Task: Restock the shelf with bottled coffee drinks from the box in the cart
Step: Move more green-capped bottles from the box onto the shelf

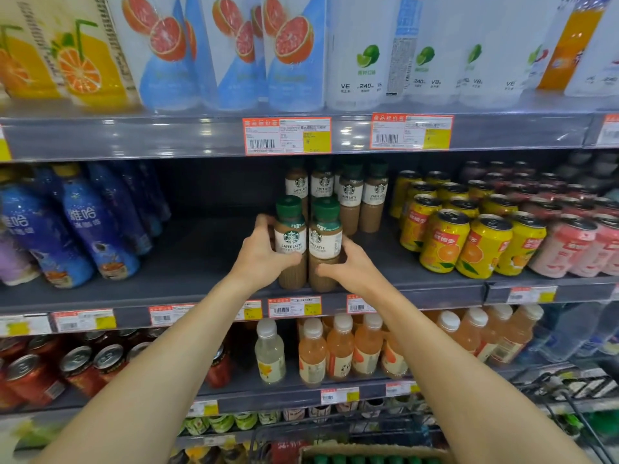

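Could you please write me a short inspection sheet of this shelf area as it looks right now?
Surface: grey middle shelf, bare patch left of the coffee.
Job's things: two front latte bottles upright at the shelf edge; more latte bottles behind; box with green caps in the cart.
Clutter: blue bottles left, yellow cans right.
Grippers: left hand grips the left front bottle; right hand grips the right one.
Cables: nothing seen.
Surroundings: price tags, juice cartons above, orange drinks below.

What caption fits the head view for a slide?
Left hand and right hand each hold a latte bottle at the shelf front.
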The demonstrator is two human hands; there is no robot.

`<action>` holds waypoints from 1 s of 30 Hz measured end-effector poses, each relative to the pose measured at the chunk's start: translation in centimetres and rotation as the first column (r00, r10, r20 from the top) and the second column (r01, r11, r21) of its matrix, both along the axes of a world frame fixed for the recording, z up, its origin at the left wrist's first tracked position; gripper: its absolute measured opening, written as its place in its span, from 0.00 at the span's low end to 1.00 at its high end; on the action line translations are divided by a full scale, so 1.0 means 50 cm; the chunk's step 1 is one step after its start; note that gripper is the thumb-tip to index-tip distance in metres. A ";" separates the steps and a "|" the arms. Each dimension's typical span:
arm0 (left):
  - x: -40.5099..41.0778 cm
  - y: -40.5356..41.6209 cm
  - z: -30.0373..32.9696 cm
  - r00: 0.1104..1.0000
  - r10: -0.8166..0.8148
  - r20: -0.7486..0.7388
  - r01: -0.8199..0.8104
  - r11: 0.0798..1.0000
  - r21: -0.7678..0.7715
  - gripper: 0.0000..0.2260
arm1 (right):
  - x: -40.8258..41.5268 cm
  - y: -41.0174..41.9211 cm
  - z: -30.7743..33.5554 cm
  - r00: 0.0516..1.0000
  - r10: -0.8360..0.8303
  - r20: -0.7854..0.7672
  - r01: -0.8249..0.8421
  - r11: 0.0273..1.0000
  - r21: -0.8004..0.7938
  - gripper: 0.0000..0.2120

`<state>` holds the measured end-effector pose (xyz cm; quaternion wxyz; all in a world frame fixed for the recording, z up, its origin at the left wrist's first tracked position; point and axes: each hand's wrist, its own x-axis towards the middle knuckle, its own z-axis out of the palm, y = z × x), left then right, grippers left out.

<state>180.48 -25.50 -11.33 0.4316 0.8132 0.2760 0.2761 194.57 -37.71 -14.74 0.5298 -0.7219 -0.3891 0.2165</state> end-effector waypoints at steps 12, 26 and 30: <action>-0.005 -0.014 0.004 1.000 0.016 0.005 -0.016 1.000 -0.004 0.26 | -0.032 -0.015 -0.031 0.968 -0.204 0.148 0.210 0.977 -0.026 0.40; -0.007 -0.020 -0.003 0.999 0.018 0.026 -0.017 0.999 -0.033 0.24 | -0.037 -0.020 -0.051 0.948 -0.237 0.210 0.255 0.965 -0.063 0.30; -0.012 -0.023 0.002 1.000 -0.003 0.018 0.003 0.999 -0.048 0.25 | -0.050 -0.021 -0.041 0.947 -0.224 0.231 0.244 0.968 -0.061 0.36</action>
